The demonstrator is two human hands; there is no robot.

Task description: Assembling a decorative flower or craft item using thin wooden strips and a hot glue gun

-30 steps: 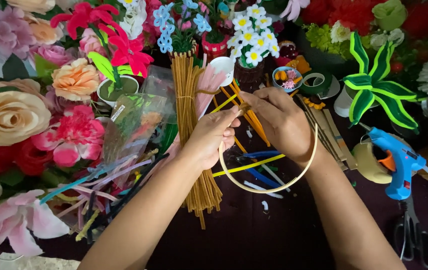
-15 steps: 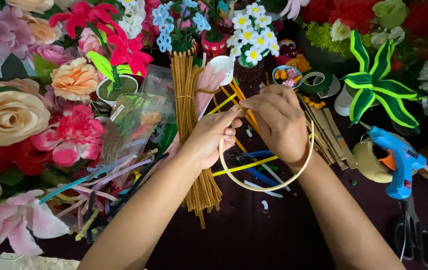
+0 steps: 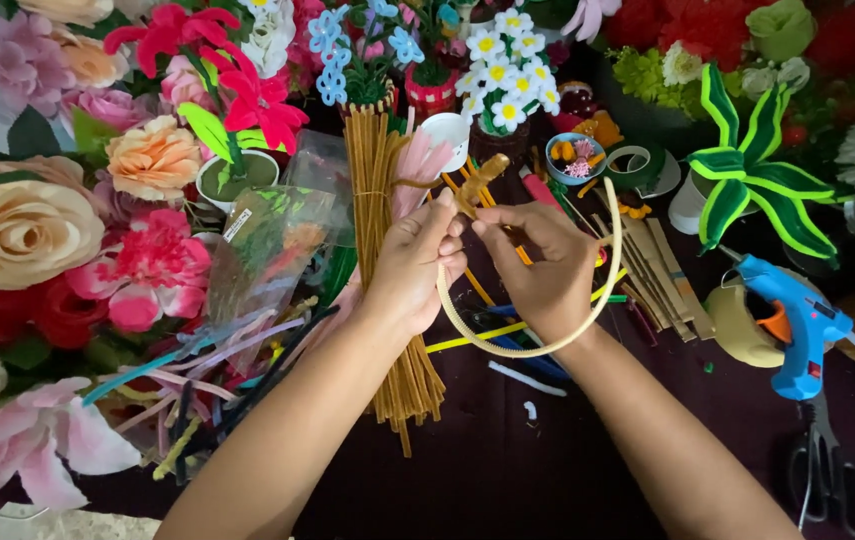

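A cream-coloured curved band (image 3: 547, 345), bent into an open U like a headband, is held just above the centre of the frame. A tan pipe cleaner (image 3: 475, 183) is pinched at the band's left end, its twisted tip standing up above the fingertips. The left hand (image 3: 415, 268) is closed around the left end of the band, thumb and fingers pressed narrowly together on band and pipe cleaner. The right hand (image 3: 545, 268) is closed on the same spot from the right, its fingertips meeting those of the left hand, while the band's curve runs under its wrist and rises again at its right side. Both forearms enter from the bottom of the frame.

Under the left hand a bundle of tan pipe cleaners (image 3: 392, 290) is laid lengthwise on the dark table (image 3: 507, 470), reaching from the upper middle down to the lower middle. Loose pipe cleaners in yellow, blue and white (image 3: 507, 350) are scattered beneath the hands.

To the right, a blue glue gun (image 3: 792, 320) is seen, with black scissors (image 3: 827, 470) just below it and a green-and-white striped leaf spray (image 3: 747, 175) above it. A roll of green tape (image 3: 637, 165) lies near the upper middle. A clear plastic bag (image 3: 267, 250) lies left of the bundle. The left side of the frame is filled with artificial flowers, among them a cream rose (image 3: 17, 230) and a pink flower (image 3: 147, 275); small white daisies (image 3: 507, 70) stand at the top centre.
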